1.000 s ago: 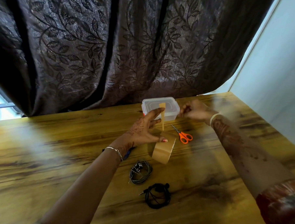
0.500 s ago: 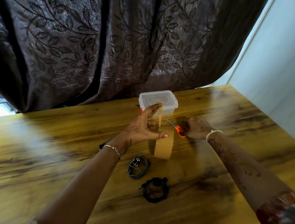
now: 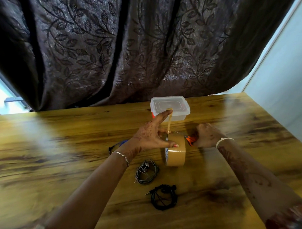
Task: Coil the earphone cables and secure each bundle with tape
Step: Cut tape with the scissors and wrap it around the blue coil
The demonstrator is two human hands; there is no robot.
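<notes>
A brown tape roll point(image 3: 176, 151) hangs just above the wooden table point(image 3: 62, 153). My left hand point(image 3: 152, 133) has its thumb on the roll, and a pulled-out strip of tape point(image 3: 169, 120) is stuck to its raised fingertip. My right hand point(image 3: 205, 135) grips the orange-handled scissors point(image 3: 190, 140) on the table, right of the roll. Two coiled earphone bundles lie nearer me: a grey one point(image 3: 146, 171) and a black one point(image 3: 164, 197) with its jack sticking out to the left.
A clear lidded plastic box point(image 3: 170, 107) stands at the table's far edge, just behind the tape strip. A dark leaf-patterned curtain point(image 3: 126, 46) hangs behind the table. A blue object point(image 3: 121, 143) peeks out under my left wrist. A pale wall point(image 3: 284, 84) borders the right side.
My right hand came down from beside the box onto the scissors and closed on their handles. The left hand kept the tape strip stretched up from the roll.
</notes>
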